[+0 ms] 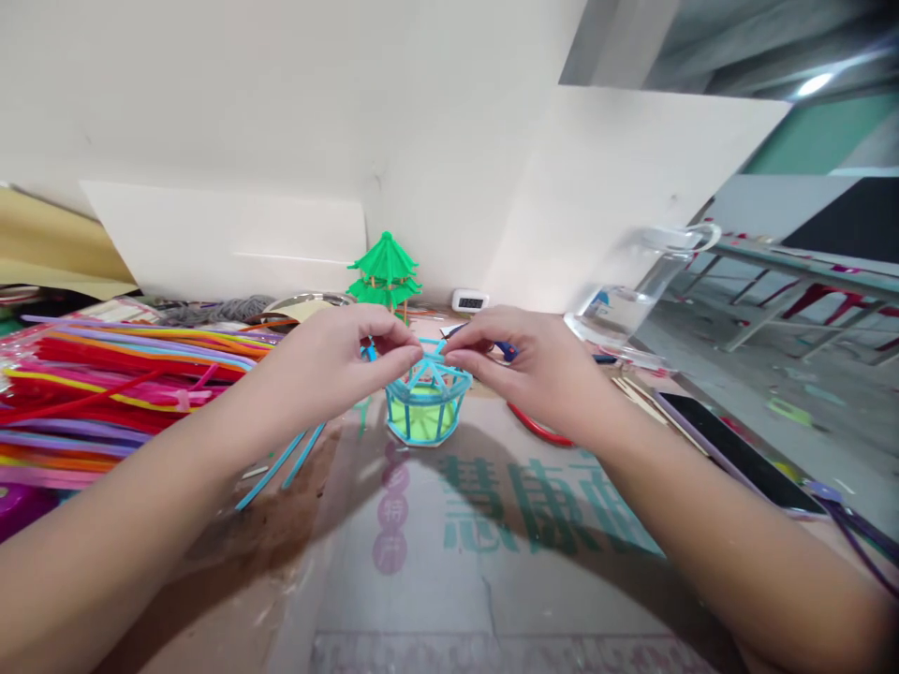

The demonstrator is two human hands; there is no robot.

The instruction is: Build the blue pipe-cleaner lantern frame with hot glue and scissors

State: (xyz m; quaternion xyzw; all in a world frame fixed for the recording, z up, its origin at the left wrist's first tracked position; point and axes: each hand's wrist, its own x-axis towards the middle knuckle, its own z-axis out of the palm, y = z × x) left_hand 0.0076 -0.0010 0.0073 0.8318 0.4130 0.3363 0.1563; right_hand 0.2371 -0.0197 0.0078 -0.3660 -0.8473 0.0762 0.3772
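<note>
hidden: peak of blue model (427,402) under fingertips of left hand (337,360) and right hand (534,365) | red tool (537,429) right of model, mostly behind right hand | cut off: pipe cleaners (105,393) left of model | unreadable: clock (470,300) behind model

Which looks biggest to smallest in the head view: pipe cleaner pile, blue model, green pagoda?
1. pipe cleaner pile
2. blue model and green pagoda: these two look alike; the pagoda stands farther back, so unranked.
</note>
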